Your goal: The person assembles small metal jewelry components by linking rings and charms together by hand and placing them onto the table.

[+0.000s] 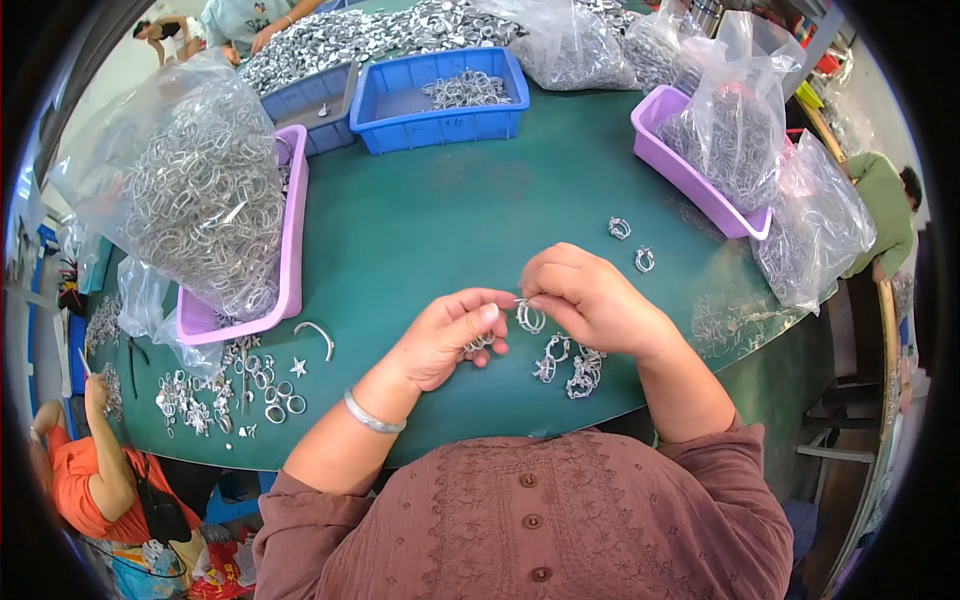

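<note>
Both my hands meet above the green tabletop, around a silver metal ring (531,317) that hangs at the fingertips of my right hand. My left hand (455,338) is closed, its thumb and forefinger reaching to the ring's upper edge, while more silver rings (480,343) are tucked under its curled fingers. My right hand (585,300) pinches at the top of the hanging ring. Just below it lies a small cluster of linked silver rings (584,374). Two loose ring pieces (619,228) sit beyond my right hand.
Left: purple bin (291,240) with a bulging bag of rings (205,190); loose silver parts (195,405) and a curved metal piece (318,335) lie before it. Far side: blue bin (440,130) and a metal heap (370,45). Right: another purple bin (690,185). Co-workers sit around the table.
</note>
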A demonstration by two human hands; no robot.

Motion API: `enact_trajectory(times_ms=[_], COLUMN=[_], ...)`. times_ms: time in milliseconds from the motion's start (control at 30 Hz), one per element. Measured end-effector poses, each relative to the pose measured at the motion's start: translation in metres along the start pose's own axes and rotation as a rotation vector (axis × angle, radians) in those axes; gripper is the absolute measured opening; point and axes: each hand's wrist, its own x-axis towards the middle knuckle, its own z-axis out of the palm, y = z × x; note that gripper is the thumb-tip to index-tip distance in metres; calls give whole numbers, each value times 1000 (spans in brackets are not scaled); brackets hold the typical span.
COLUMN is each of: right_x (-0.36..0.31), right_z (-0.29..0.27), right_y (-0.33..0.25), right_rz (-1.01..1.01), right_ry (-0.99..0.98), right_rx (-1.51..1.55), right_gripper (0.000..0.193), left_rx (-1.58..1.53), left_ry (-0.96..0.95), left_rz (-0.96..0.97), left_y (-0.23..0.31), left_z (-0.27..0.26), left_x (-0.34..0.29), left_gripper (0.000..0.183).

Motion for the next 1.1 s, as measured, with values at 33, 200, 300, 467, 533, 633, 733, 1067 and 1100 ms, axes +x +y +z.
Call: enact_trajectory(times_ms=[33, 200, 300, 467, 533, 633, 733, 1067, 1100], right_x=[5, 13, 9, -3, -5, -5, -7, -8, -8], right_z=[1, 11, 12, 22, 28, 31, 34, 35, 35], right_y=[-5, -8, -7, 7, 8, 9, 14, 18, 18], right_rz=[-16, -102, 121, 287, 387, 408, 414, 486, 486], right_ry=[-10, 58, 183, 124, 70, 81, 105, 68, 68], right_rx=[32, 49, 215, 452, 636, 669, 692, 696, 695], right_gripper=[6, 9, 14, 16, 18, 19, 18, 10, 10], left_rx=[-5, -22, -99, 118, 339, 618, 682, 689, 689], left_ry=[-22, -63, -48, 105, 134, 165, 170, 135, 135], left_rz=[-8, 44, 101, 252, 418, 611, 656, 655, 655], left_y=[0, 1, 3, 6, 2, 2, 4, 1, 1], left_z=[2, 0, -1, 5, 4, 3, 7, 7, 7], left_x=[-1, -1, -2, -1, 2, 2, 1, 2, 2], left_gripper=[34, 30, 30, 29, 29, 30, 31, 33, 33])
